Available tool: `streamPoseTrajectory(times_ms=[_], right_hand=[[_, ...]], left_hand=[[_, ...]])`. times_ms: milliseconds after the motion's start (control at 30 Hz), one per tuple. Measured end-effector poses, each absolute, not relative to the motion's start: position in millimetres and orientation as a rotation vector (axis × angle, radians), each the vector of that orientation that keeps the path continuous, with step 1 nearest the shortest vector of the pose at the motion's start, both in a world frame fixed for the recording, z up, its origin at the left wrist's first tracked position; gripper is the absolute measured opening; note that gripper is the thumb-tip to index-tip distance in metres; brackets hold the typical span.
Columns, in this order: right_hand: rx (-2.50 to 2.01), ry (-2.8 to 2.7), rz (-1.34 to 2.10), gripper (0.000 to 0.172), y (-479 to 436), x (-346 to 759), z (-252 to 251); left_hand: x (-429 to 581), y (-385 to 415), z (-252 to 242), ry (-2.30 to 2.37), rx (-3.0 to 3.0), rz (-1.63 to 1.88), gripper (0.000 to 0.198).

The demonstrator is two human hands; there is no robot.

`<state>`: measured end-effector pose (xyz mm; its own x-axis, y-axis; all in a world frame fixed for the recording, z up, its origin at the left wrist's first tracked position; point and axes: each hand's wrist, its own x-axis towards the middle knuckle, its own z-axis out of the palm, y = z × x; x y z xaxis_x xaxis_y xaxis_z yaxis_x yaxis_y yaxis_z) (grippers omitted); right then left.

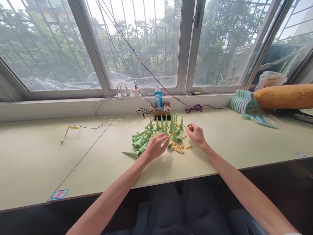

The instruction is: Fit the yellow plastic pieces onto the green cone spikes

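A pile of green pointed plastic nozzles [139, 141] lies on the pale table, several standing upright with their tips up. Small yellow plastic pieces [179, 149] are scattered among them and at the near right of the pile. My left hand [157, 146] is over the front of the pile, fingers curled, with a green nozzle [170, 144] at its fingertips; the grip is partly hidden. At the pile's right side, my right hand [196, 134] pinches a slim green nozzle [185, 126] between thumb and fingers.
Behind the pile, a small cardboard box [162, 113] holds a blue bottle [158, 99]. A power strip [127, 94] and cables are along the sill. Pastel plastic hangers [245, 101] and a long orange cushion-like roll [285, 96] occupy the right. A grey cable [85, 126] crosses the left side.
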<state>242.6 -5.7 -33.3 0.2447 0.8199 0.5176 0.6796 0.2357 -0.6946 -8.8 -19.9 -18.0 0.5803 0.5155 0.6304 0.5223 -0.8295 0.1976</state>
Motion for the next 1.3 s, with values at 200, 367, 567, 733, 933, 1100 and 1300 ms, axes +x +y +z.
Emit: streamPoseTrajectory(times_ms=[200, 367, 567, 733, 933, 1100, 1300], right_hand=[[-1.269, -1.457, -0.113, 0.021, -23, 218, -22], [-1.09, -1.613, -0.123, 0.019, -32, 182, -14], [-0.9, -1.609, -0.033, 0.017, -30, 156, -21], [-0.877, -1.628, 0.037, 0.017, -38, 160, -31], [-0.846, -1.657, 0.167, 0.014, -37, 163, -32], [-0.909, -1.654, 0.209, 0.017, -39, 168, -25], [-1.068, -1.694, 0.25, 0.034, -31, 184, -21]], left_hand=[[-8, -20, -15, -1.029, -2.771, -1.302, 0.023], [-7, -24, -13, -1.055, -2.78, -1.263, 0.021], [-8, -23, -13, -1.114, -2.761, -1.287, 0.02], [-8, -19, -15, -1.096, -2.788, -1.274, 0.018], [-9, -17, -17, -1.023, -2.852, -1.24, 0.02], [-9, -17, -18, -1.02, -2.832, -1.251, 0.017], [-10, -15, -16, -1.107, -2.66, -1.439, 0.016]])
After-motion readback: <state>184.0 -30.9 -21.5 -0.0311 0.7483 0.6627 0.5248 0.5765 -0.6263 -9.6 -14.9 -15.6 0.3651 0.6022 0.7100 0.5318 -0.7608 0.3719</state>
